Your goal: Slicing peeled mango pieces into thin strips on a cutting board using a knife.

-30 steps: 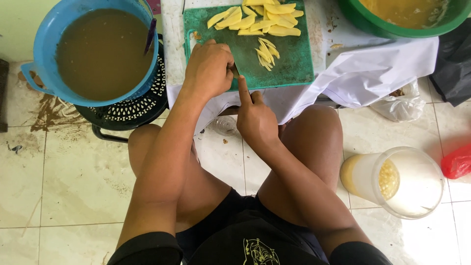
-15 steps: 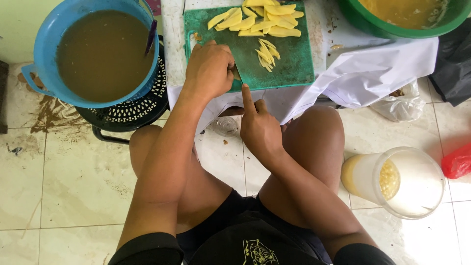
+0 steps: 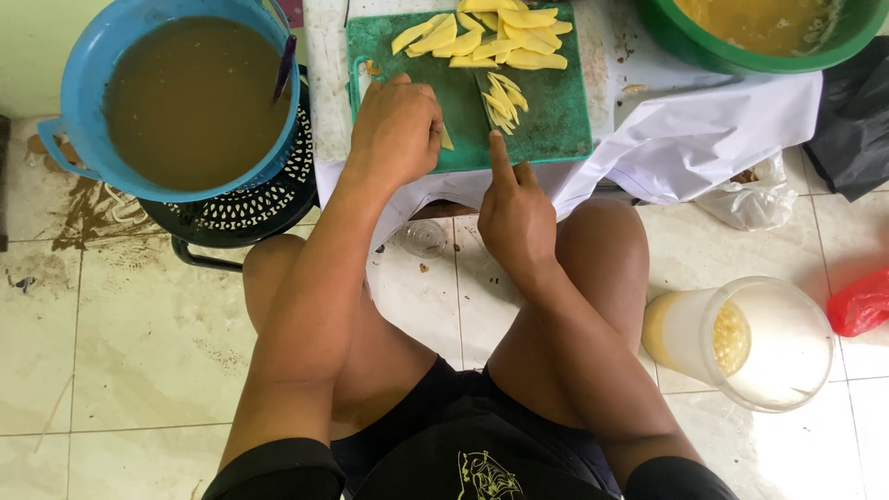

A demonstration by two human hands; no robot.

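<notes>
**Hands at the green cutting board**

A small pale yellow slice (image 3: 447, 139) lies on the green cutting board (image 3: 556, 120) right at the fingers of the left hand (image 3: 396, 130), touching or just beside them near the middle top of the frame. The left hand is curled loosely, knuckles up, resting on the board's near left part; whether the fingers pinch the slice cannot be told.

A little pile of thin yellow strips (image 3: 503, 100) lies just above the right hand (image 3: 515, 218), with a knife blade (image 3: 484, 93) beside it. The right hand grips the knife handle with fingers closed, forefinger stretched straight along it toward the strips.

More yellow slices (image 3: 500, 32) are heaped along the board's top edge. Both forearms reach up from the lower frame over bare knees. A blue bowl (image 3: 83, 74) of brown liquid sits at upper left.
</notes>
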